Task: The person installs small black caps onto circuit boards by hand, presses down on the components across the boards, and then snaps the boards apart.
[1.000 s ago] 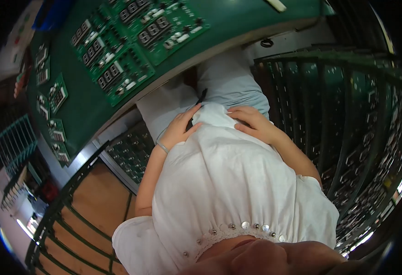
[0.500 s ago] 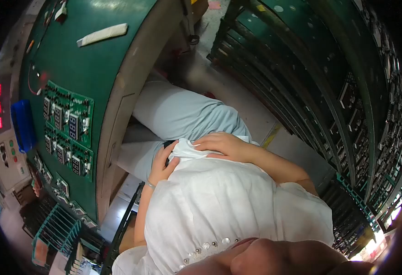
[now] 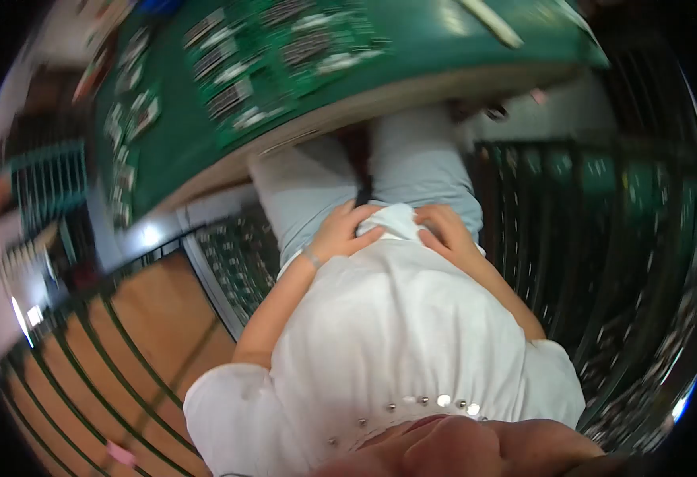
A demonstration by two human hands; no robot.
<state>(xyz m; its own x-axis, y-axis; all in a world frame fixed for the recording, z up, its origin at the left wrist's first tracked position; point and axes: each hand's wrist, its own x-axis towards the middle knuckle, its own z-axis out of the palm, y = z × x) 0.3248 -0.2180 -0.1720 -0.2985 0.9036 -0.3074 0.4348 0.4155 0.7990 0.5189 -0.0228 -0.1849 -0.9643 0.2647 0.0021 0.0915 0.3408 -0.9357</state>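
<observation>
White shirt (image 3: 396, 318) touched at its hem, centre of the frame.
The left hand (image 3: 347, 232) and right hand (image 3: 448, 232) are laid there, thumbs parted from fingers; blurred circuit boards (image 3: 307, 49) are spread on the green table (image 3: 170, 135), upper left.

Ref = view ctr. Shirt (image 3: 404, 318), ctr to 6. Table (image 3: 424, 44) at 12, partly over thighs (image 3: 424, 159). On table: PCB cluster (image 3: 304, 48), 11; 2nd PCB grp (image 3: 141, 115), 10; strip tool (image 3: 491, 22), 1. Basket (image 3: 50, 179), 9–10, past table's L end. Barred frame (image 3: 110, 288), 8. Rack (image 3: 575, 199) w/ boards, 3.
</observation>
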